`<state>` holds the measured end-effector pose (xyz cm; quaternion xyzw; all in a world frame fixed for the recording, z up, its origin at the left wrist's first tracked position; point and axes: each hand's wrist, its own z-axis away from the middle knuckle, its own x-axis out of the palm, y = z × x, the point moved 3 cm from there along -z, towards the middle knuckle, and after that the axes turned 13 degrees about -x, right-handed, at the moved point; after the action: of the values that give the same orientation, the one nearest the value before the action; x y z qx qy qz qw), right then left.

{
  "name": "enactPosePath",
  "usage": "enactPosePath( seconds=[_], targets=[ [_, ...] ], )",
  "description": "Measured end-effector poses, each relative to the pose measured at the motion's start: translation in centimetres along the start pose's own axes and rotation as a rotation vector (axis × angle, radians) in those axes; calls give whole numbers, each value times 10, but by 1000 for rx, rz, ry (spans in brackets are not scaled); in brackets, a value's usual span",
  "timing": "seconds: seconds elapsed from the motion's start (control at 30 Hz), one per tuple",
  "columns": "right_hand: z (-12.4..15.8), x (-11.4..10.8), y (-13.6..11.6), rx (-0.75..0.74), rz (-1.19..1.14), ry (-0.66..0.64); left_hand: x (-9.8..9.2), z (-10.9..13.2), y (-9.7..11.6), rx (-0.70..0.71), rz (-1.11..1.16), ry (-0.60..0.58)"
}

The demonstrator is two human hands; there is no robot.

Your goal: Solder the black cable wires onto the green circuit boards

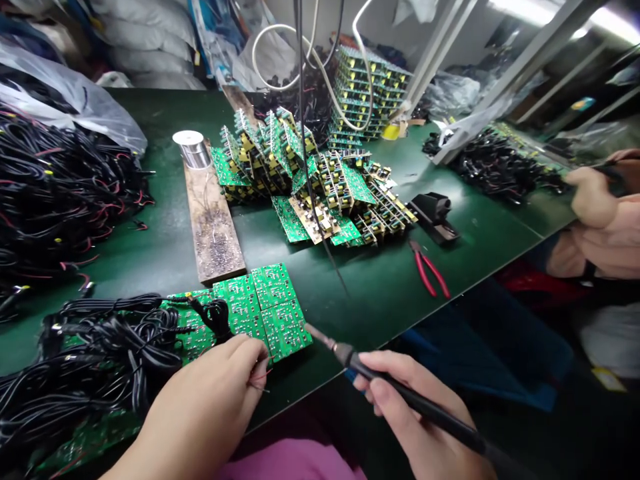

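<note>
My right hand (410,407) grips a soldering iron (400,390) with a black handle, its tip pointing up and left, close to the right edge of the green circuit boards (285,327). Pinched in my left hand (215,393) is a black cable (216,317), whose thin red and pale wire ends stick out past the fingers. That hand is at the near edge of the boards and covers part of them. Bundled black cables (125,333) lie over the boards on the left.
A solder spool (193,150) stands on a stained wooden board (215,233). Piled circuit boards (320,187) fill the middle back. Red-handled pliers (430,270) lie beside a black holder (434,217). More cables (55,193) are heaped at left. Another person's hand (595,197) is at right.
</note>
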<state>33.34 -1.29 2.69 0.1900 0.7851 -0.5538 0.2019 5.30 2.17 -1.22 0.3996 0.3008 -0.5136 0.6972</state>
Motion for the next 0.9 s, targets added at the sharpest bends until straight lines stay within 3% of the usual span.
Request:
enactPosePath(
  seconds=[0.17, 0.5, 0.9],
  targets=[
    [8, 5, -2, 44, -129, -161, -5, 5, 4, -37, -15, -33],
    [-7, 25, -9, 59, -229, -192, -4, 3, 4, -18, 0, -21],
    [-5, 16, -13, -61, -53, -204, 1, 6, 0, 51, -39, 47]
  ],
)
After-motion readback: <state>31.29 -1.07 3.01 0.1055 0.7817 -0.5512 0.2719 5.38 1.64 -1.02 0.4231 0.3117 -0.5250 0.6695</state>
